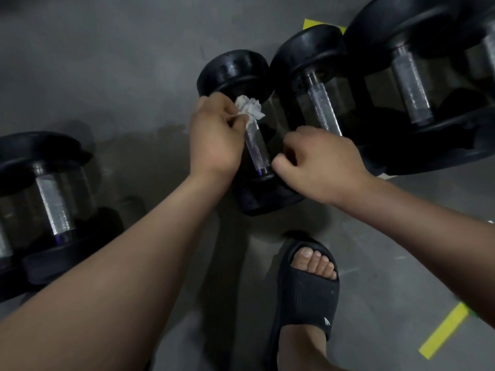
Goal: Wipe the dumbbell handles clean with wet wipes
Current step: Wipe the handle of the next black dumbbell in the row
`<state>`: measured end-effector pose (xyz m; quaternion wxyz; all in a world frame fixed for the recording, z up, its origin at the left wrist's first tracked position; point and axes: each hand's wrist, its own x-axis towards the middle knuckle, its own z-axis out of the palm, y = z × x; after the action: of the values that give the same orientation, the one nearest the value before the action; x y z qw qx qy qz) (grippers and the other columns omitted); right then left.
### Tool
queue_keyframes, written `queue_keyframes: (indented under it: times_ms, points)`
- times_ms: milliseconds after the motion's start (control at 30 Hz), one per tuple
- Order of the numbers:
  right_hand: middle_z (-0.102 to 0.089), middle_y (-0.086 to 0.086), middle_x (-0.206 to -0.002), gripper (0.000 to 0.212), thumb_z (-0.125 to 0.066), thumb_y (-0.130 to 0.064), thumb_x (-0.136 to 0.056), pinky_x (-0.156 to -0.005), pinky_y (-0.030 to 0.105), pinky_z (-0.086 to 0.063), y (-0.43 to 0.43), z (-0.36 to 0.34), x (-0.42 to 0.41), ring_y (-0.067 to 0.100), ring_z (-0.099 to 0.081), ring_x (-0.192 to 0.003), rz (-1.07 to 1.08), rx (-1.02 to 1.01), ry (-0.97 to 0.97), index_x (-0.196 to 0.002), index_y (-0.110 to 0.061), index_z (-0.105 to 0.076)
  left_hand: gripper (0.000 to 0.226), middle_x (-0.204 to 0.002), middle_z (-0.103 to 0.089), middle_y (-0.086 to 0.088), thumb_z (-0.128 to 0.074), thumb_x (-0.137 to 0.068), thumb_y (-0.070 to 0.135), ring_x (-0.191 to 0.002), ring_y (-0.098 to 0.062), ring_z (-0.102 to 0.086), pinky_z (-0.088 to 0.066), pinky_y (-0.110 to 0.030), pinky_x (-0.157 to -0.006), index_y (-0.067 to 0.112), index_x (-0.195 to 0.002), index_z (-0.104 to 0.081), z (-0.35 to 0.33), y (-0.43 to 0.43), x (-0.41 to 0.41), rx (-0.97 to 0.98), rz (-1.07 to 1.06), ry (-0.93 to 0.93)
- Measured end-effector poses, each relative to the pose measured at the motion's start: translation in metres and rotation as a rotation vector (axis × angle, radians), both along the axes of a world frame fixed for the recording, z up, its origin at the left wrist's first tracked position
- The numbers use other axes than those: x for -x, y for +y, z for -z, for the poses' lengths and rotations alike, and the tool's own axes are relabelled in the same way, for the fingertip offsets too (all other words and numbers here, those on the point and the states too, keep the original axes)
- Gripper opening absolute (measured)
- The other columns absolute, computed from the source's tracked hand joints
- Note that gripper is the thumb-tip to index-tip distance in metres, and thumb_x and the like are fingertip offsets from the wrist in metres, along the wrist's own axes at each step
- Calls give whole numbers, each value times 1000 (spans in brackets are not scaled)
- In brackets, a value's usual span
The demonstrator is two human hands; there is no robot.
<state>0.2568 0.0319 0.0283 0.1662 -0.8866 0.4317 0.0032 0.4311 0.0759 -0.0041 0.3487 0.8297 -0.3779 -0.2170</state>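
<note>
One black round-headed dumbbell [51,199] lies at left on the grey concrete floor [120,76]. Centre: the left hand [214,135] pinches a crumpled white wet wipe [250,108] against the far end of the knurled steel handle [257,145] of a second dumbbell [235,68]. The right hand [321,162], fingers curled, sits at its near end; grip undeterminable. Further dumbbells [321,103] lie to the right.

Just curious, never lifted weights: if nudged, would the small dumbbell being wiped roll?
The dumbbell could roll: its ends look round. Probably heavy for its size, resisting light nudges. The right hand at its near end likely steadies it.
</note>
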Motion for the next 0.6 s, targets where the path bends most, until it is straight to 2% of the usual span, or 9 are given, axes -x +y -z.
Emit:
queue_keyframes:
  times_ms: [67,133,200,267,333,467,533,600]
  points:
    - [-54,-4,-82,21,-51,-39,-87,-64,35,-46,-10,-4,-9,19,-53,-77,64,-145,-119,-78,-21,-56,6,-97,-67,1,-69,-89,24,-83,-4,-62,-52,-20,-80,26,-90,-64,4,6,-1,30,16,72]
    - [-57,0,-93,15,-55,-29,-87,-74,37,-50,-17,0,-21,21,-58,-82,57,-167,-248,-93,-19,-65,9,-99,-70,1,-63,-92,20,-91,-9,-67,-55,-31,-86,23,-98,-70,3,12,-1,55,63,120]
    - [-56,4,-107,25,-58,-23,-88,-80,35,-50,-22,7,-32,22,-61,-87,18,-169,-329,-110,-18,-68,20,-97,-71,4,-55,-94,11,-93,-9,-66,-54,-27,-85,19,-102,-71,0,18,-1,76,93,134]
    - [-56,9,-111,30,-59,-22,-90,-83,35,-51,-25,15,-42,24,-63,-90,-29,-162,-385,-118,-17,-69,27,-95,-71,10,-50,-94,5,-94,-2,-66,-52,-19,-86,19,-105,-71,-7,22,-1,94,53,222]
    - [-57,10,-109,31,-63,-24,-91,-86,34,-51,-28,22,-50,23,-63,-91,-56,-168,-402,-119,-17,-71,28,-96,-71,10,-49,-94,4,-94,1,-66,-51,-17,-87,20,-104,-70,-10,26,-2,90,-18,314]
    - [-62,8,-101,28,-72,-29,-86,-82,29,-51,-32,33,-62,21,-63,-86,-35,-147,-370,-113,-20,-76,20,-90,-69,7,-52,-89,15,-83,-11,-63,-49,-25,-76,32,-90,-63,-6,42,1,3,-189,316]
    - [-64,2,-93,22,-74,-29,-86,-79,20,-47,-32,36,-66,14,-62,-84,43,-156,-419,-105,-20,-78,17,-96,-67,2,-51,-90,15,-86,-14,-60,-43,-24,-75,29,-91,-61,-4,49,14,-63,-231,343]
    - [-69,-8,-87,17,-77,-29,-85,-76,12,-45,-35,37,-70,2,-63,-81,217,-260,-502,-97,-17,-80,18,-105,-64,-3,-49,-91,10,-92,-15,-57,-39,-20,-77,22,-98,-59,-1,50,30,-108,-250,394]
